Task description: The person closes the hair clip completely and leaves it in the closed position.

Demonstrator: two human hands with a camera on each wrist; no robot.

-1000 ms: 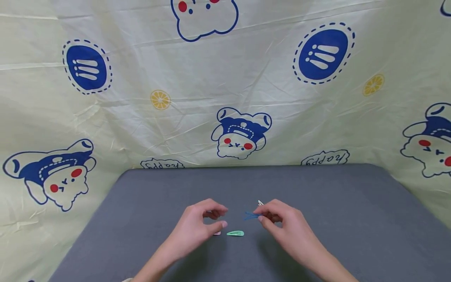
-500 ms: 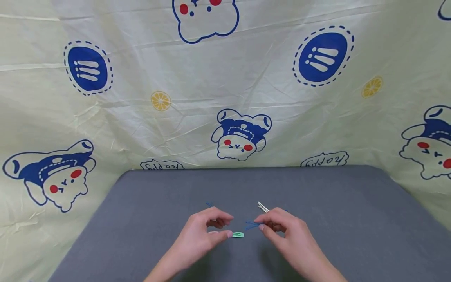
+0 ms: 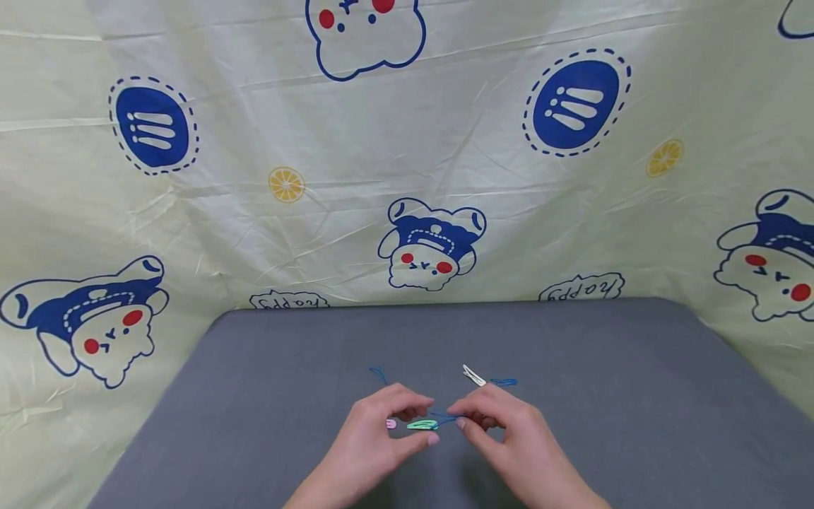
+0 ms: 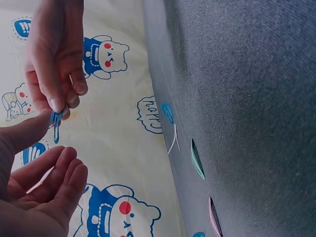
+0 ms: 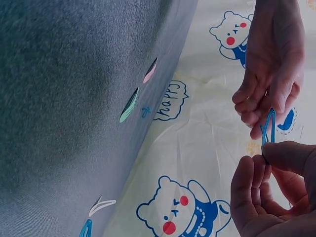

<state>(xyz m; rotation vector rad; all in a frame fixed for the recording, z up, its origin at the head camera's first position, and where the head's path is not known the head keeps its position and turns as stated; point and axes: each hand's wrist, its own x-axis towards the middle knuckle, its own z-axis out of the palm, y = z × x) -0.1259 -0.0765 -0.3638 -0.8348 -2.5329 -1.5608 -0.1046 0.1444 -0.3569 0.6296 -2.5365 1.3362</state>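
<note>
A blue snap hair clip (image 3: 444, 418) is pinched at one end between the thumb and fingers of my right hand (image 3: 509, 431). The clip's two arms stand apart, and its free end points at my left hand (image 3: 378, 438). Around that free end my left thumb and fingers are spread, with a gap between them. Whether the left thumb touches the clip I cannot tell. In the right wrist view the clip (image 5: 269, 129) stands between both hands. Below the hands on the table lie a green hair clip (image 3: 420, 425) and a partly hidden pink hair clip (image 3: 391, 424).
Beyond my right hand lie a white hair clip (image 3: 473, 375), its arms apart, and another blue hair clip (image 3: 504, 382). A further blue hair clip (image 3: 378, 373) lies behind my left hand. The grey table (image 3: 286, 367) ends at a printed curtain (image 3: 343, 240).
My left hand has moved right and my right hand slightly nearer me with the blue hair clip, so the hands are closer together. The blue hair clips behind them now show more fully.
</note>
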